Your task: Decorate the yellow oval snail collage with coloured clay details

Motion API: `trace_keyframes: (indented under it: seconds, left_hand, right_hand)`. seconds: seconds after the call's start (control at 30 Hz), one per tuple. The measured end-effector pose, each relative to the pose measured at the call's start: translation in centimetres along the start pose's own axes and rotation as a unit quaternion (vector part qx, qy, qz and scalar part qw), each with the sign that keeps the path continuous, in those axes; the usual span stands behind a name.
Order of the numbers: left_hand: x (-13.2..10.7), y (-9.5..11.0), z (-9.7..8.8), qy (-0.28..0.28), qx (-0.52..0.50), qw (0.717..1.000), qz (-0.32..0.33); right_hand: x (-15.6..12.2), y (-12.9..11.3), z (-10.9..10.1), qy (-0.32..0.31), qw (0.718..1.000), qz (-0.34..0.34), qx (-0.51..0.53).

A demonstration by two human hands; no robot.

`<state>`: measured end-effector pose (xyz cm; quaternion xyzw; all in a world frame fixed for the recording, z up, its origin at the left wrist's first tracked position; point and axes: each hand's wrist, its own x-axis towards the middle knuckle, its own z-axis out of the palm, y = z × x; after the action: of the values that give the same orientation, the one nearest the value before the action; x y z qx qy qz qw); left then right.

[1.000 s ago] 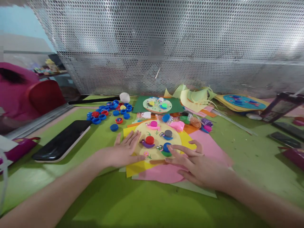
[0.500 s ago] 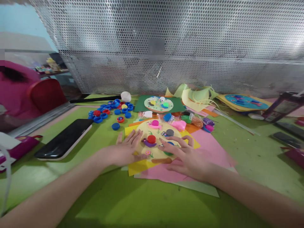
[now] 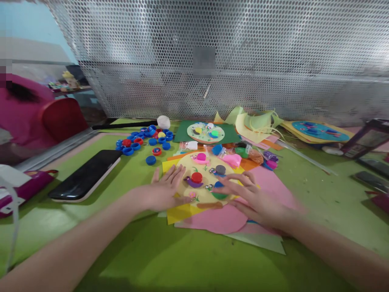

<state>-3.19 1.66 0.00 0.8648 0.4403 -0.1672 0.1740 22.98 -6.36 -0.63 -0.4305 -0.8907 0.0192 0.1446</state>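
Note:
A pale yellow paper disc (image 3: 182, 184) lies in front of me, decorated with clay snails whose shells are bottle caps. Among them are a purple snail with a red cap (image 3: 196, 177), a pink snail (image 3: 201, 157), a snail with a grey cap (image 3: 220, 170) and a green one with a blue cap (image 3: 219, 194). My left hand (image 3: 165, 188) rests with fingers spread on the disc's left edge. Over the right side, my right hand (image 3: 251, 198) is open with bent fingers, its fingertips beside the green snail. A brown clay strip (image 3: 209, 205) runs along the lower edge.
Yellow and pink sheets (image 3: 209, 221) lie under the disc. Bottle caps (image 3: 136, 142) and a black phone (image 3: 86, 175) are at left. Bagged clay (image 3: 232, 159) and another decorated disc (image 3: 206, 138) lie behind. A perforated metal panel (image 3: 146, 61) stands at the back; a person in pink (image 3: 24, 105) sits left.
My right hand has shifted right, uncovering more of the green snail with the blue cap. The left hand stays on the disc's edge. The whole view has shifted slightly.

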Motion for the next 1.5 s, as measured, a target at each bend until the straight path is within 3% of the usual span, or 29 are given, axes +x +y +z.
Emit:
trace_keyframes:
  seconds: [0.13, 0.23, 0.43, 0.63, 1.07, 1.23, 1.5]
  left_hand:
    - [-0.5, 0.6, -0.6, -0.012, -0.005, 1.000, -0.006]
    - [-0.6, 0.8, -0.8, -0.014, -0.007, 1.000, -0.009]
    - [-0.4, 0.2, -0.3, -0.003, -0.004, 1.000, 0.000]
    - [-0.3, 0.2, -0.3, -0.007, -0.005, 1.000, -0.003]
    - [-0.4, 0.3, -0.4, -0.006, -0.005, 1.000, 0.004]
    - [-0.4, 0.5, -0.7, -0.019, 0.002, 1.000, -0.003]
    - [-0.4, 0.6, -0.7, -0.007, -0.006, 1.000, -0.005]
  right_hand:
    - [-1.3, 0.2, -0.5, -0.068, 0.991, -0.115, 0.019]
    - [-1.7, 0.7, -0.3, -0.095, 0.983, -0.157, 0.009]
    - [-2.0, 1.8, -0.1, -0.071, 0.989, -0.119, -0.050]
    - [-2.3, 2.0, 0.2, -0.079, 0.983, -0.164, -0.016]
    - [-2.5, 2.4, -0.1, -0.062, 0.985, -0.152, -0.054]
    - [-2.3, 1.9, 0.1, -0.024, 0.987, -0.159, -0.003]
    - [-1.6, 0.7, 0.6, -0.123, 0.984, -0.126, -0.005]
